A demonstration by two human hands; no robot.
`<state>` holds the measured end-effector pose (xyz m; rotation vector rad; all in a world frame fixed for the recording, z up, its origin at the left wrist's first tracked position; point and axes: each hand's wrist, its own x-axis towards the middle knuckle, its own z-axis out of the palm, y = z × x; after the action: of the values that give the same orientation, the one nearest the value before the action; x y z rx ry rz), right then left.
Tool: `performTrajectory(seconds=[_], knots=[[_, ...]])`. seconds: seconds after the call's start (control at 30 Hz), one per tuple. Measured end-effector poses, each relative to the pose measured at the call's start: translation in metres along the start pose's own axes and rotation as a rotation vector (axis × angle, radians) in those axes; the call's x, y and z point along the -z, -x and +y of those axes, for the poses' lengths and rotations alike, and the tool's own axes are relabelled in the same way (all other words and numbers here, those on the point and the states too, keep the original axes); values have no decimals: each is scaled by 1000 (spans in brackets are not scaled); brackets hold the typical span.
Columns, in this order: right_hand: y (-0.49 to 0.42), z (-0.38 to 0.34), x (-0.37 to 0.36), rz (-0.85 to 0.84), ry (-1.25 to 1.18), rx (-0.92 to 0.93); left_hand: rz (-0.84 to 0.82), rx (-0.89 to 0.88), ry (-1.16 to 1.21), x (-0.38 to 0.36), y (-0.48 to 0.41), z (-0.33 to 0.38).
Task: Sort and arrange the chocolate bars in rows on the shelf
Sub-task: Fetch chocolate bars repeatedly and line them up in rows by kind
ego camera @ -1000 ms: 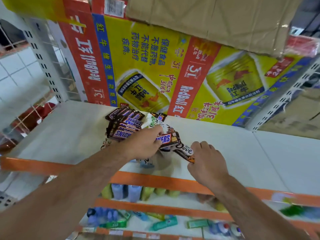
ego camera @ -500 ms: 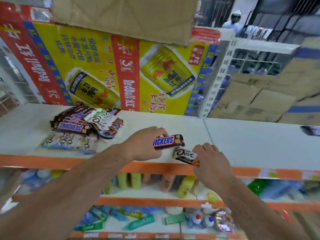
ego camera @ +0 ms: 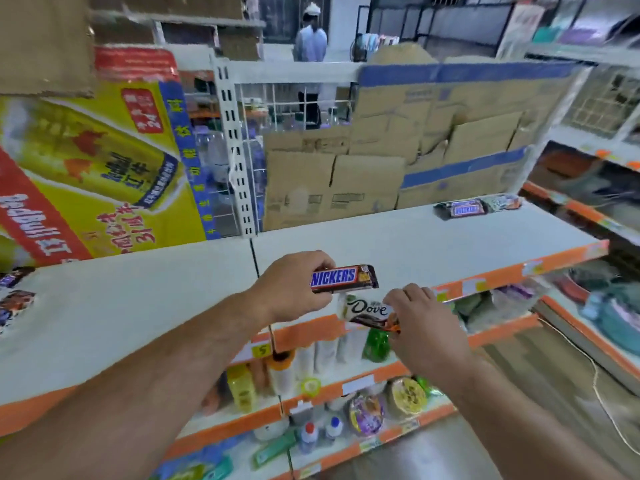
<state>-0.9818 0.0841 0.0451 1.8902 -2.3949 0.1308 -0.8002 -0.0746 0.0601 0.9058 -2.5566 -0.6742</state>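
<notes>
My left hand (ego camera: pixel 294 285) grips a brown Snickers bar (ego camera: pixel 346 278) by its left end, above the front of the white shelf (ego camera: pixel 398 244). Just below and to the right, my right hand (ego camera: pixel 420 315) pinches a white and brown Dove bar (ego camera: pixel 367 310) over the shelf's orange front edge. A few more bars, a Snickers (ego camera: pixel 462 209) and a light wrapper (ego camera: pixel 504 202), lie at the far right of the shelf. The mixed pile of bars (ego camera: pixel 14 299) is only just in view at the left edge.
A yellow Red Bull carton (ego camera: pixel 97 174) and brown cardboard boxes (ego camera: pixel 381 161) stand behind the shelf. A white upright post (ego camera: pixel 235 150) divides the bays. Lower shelves (ego camera: pixel 346 386) hold bottles and packets. A person (ego camera: pixel 310 43) stands far behind.
My view has swung to the right, so the pile has slid to the left edge. Both hands have carried the Snickers bar and the Dove bar rightwards along the shelf front.
</notes>
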Motion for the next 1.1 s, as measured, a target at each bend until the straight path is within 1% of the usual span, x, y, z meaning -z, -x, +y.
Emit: performTrajectory(seconds=[0.2, 0.3, 0.53, 0.7, 0.87, 1.0, 1.1], knots=[[-31, 87, -11, -19, 34, -81, -90, -105, 17, -55, -103, 30], [-57, 131, -16, -38, 65, -147, -95, -158, 43, -79, -160, 43], [-124, 220, -15, -51, 94, -195, -117, -208, 65, -122, -286, 60], [-155, 273, -26, -52, 67, -248, -110, -230, 0, -153, -351, 71], [-181, 325, -39, -59, 54, -235, -78, -252, -81, -182, -396, 90], [-200, 372, -52, -101, 41, -183, -87, -238, -124, -212, -431, 104], [-218, 413, -61, -123, 32, -125, -64, -215, -187, -235, -457, 114]])
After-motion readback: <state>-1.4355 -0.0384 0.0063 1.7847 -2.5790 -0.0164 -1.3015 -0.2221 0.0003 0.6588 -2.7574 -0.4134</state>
